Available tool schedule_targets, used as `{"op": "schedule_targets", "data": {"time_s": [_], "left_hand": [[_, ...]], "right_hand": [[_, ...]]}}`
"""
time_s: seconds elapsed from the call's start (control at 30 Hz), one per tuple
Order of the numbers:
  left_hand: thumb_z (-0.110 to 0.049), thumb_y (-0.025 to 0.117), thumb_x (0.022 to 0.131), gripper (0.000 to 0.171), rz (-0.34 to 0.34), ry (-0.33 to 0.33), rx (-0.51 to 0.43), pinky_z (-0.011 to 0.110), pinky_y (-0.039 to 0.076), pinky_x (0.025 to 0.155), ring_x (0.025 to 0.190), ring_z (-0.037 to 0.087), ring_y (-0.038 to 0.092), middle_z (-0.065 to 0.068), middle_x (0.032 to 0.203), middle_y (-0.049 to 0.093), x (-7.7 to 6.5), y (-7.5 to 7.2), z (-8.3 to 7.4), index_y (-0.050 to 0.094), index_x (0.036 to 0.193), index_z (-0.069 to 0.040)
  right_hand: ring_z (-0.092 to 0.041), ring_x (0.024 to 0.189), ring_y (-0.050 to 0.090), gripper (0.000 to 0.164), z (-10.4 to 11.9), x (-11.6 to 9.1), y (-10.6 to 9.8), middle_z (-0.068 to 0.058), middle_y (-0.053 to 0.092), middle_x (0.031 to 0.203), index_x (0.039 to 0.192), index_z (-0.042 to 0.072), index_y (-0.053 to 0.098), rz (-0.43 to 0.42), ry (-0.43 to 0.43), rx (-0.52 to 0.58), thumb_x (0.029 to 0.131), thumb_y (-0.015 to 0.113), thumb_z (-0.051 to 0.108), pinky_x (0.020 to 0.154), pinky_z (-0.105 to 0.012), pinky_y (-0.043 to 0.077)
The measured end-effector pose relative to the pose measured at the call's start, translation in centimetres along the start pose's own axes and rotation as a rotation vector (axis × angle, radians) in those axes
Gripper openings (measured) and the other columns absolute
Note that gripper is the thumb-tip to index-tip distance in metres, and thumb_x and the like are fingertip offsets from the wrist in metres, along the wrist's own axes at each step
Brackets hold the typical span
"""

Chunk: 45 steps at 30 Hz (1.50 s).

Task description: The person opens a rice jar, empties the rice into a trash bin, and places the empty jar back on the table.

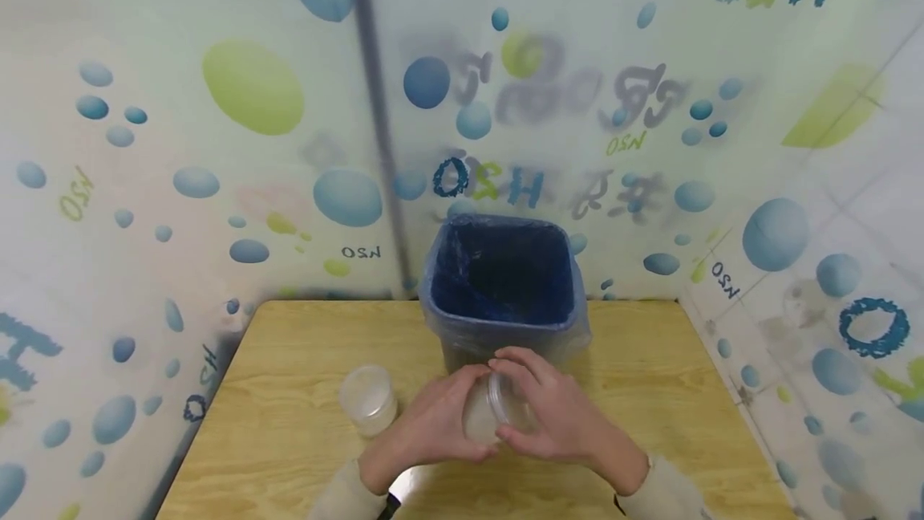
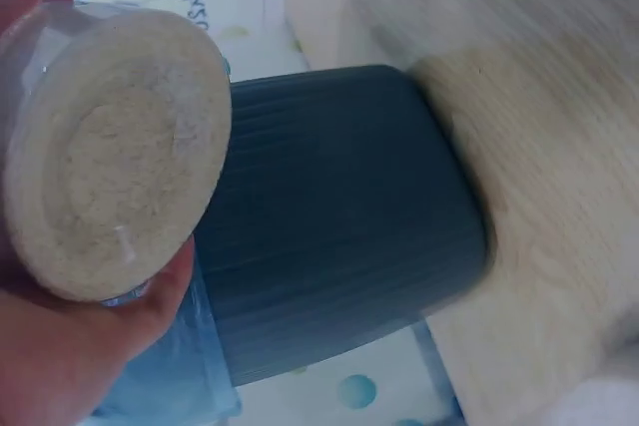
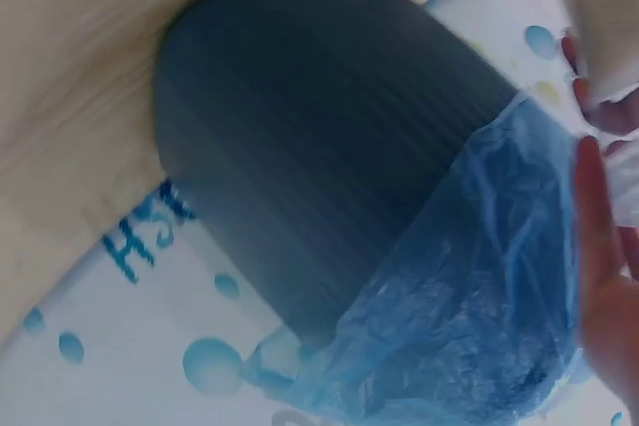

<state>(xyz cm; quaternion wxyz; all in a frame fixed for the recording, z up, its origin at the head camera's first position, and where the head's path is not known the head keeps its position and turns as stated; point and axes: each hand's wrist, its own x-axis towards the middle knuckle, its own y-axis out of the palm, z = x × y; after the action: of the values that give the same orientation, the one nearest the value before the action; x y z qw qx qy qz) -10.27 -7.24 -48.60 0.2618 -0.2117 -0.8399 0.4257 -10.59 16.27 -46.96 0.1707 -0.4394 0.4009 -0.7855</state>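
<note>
A: Hands?
B: Left hand (image 1: 433, 420) curls round the pale-filled body of a clear jar (image 1: 479, 416); right hand (image 1: 559, 412) grasps the jar's clear end. Both grips are occupied.
A: Jar position?
B: Between the two hands, tipped sideways, on the person's side of the bin (image 2: 339, 216). Whether that clear end is a separate lid, I cannot tell.
A: Farther out?
B: A second container (image 1: 368, 400), clear, stands left of the bin and nearer the person, on the wooden table (image 1: 310, 335). Blue liner (image 3: 449, 316) folds over the bin's rim. Behind the bin: spotted wall covering (image 1: 253, 87).
</note>
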Motion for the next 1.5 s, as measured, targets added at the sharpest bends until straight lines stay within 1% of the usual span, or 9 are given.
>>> {"op": "schedule_targets", "data": {"time_s": [0.1,0.2,0.4,0.53,0.67,0.93,1.1,1.27,1.5], "left_hand": [[-0.049,0.092,0.062,0.091,-0.014,0.015,0.066,0.031,0.054,0.074,0.085,0.015,0.064,0.001,0.116,0.068,-0.1,0.0,-0.2,0.055,0.133,-0.007],[-0.048,0.093,0.061,0.091,-0.039,0.025,0.078,0.029,0.054,0.07,0.081,0.015,0.064,0.001,0.113,0.067,-0.1,0.2,-0.4,0.055,0.132,-0.006],[-0.048,0.093,0.062,0.094,-0.1,0.065,0.109,0.035,0.057,0.076,0.09,0.019,0.066,0.004,0.119,0.065,-0.2,0.5,-0.4,0.053,0.134,-0.005],[-0.048,0.094,0.06,0.096,-0.159,0.096,0.133,0.037,0.057,0.078,0.096,0.02,0.066,0.005,0.12,0.065,-0.1,0.7,-0.2,0.053,0.137,-0.007],[-0.05,0.095,0.058,0.097,-0.201,0.112,0.159,0.039,0.057,0.079,0.1,0.021,0.066,0.005,0.123,0.065,-0.1,0.8,-0.1,0.054,0.137,-0.011],[-0.051,0.095,0.06,0.096,-0.174,0.115,0.171,0.037,0.058,0.082,0.103,0.018,0.066,0.0,0.125,0.065,-0.2,0.4,0.1,0.055,0.14,-0.016],[-0.052,0.094,0.06,0.097,-0.14,0.089,0.16,0.037,0.058,0.082,0.102,0.017,0.067,-0.001,0.126,0.065,-0.5,0.3,0.1,0.054,0.141,-0.017],[-0.051,0.094,0.06,0.097,-0.122,0.075,0.143,0.037,0.058,0.081,0.102,0.017,0.067,-0.001,0.126,0.065,-0.6,0.3,0.2,0.054,0.142,-0.017],[-0.051,0.094,0.06,0.098,-0.113,0.072,0.125,0.038,0.058,0.082,0.103,0.017,0.066,-0.001,0.125,0.065,-0.5,0.3,0.2,0.053,0.142,-0.018]], "right_hand": [[-0.022,0.112,0.063,0.083,0.8,-0.4,-0.1,-0.007,0.05,0.145,0.153,0.011,0.043,0.09,0.2,0.074,0.093,0.065,0.064,0.083,-0.041,0.059],[-0.02,0.11,0.064,0.085,1.5,-0.4,-0.4,-0.004,0.049,0.146,0.155,0.013,0.041,0.141,0.363,0.141,0.091,0.069,0.061,0.083,-0.043,0.058],[-0.028,0.121,0.062,0.08,2.9,-0.1,-1.0,-0.004,0.054,0.145,0.152,0.016,0.046,0.149,0.626,0.143,0.09,0.069,0.062,0.094,-0.052,0.054],[-0.03,0.127,0.06,0.081,3.7,0.5,-1.5,-0.005,0.056,0.146,0.15,0.017,0.05,0.14,0.747,0.137,0.087,0.069,0.066,0.097,-0.054,0.053],[-0.03,0.127,0.06,0.081,4.2,0.9,-2.0,-0.005,0.058,0.146,0.147,0.017,0.054,0.16,0.795,0.147,0.084,0.072,0.066,0.098,-0.054,0.052],[-0.023,0.114,0.064,0.079,3.9,1.0,-2.5,-0.006,0.062,0.137,0.141,0.012,0.058,0.219,0.755,0.178,0.083,0.077,0.062,0.091,-0.047,0.055],[-0.02,0.112,0.064,0.077,3.4,0.5,-2.6,-0.005,0.061,0.139,0.144,0.01,0.055,0.24,0.574,0.16,0.086,0.079,0.054,0.087,-0.043,0.057],[-0.02,0.122,0.061,0.076,2.9,0.2,-2.8,-0.004,0.058,0.142,0.147,0.011,0.052,0.216,0.38,0.129,0.086,0.082,0.047,0.093,-0.043,0.056],[-0.024,0.131,0.055,0.079,2.2,0.0,-2.9,-0.005,0.053,0.146,0.15,0.012,0.048,0.216,0.254,0.166,0.085,0.086,0.036,0.099,-0.045,0.054]]}}
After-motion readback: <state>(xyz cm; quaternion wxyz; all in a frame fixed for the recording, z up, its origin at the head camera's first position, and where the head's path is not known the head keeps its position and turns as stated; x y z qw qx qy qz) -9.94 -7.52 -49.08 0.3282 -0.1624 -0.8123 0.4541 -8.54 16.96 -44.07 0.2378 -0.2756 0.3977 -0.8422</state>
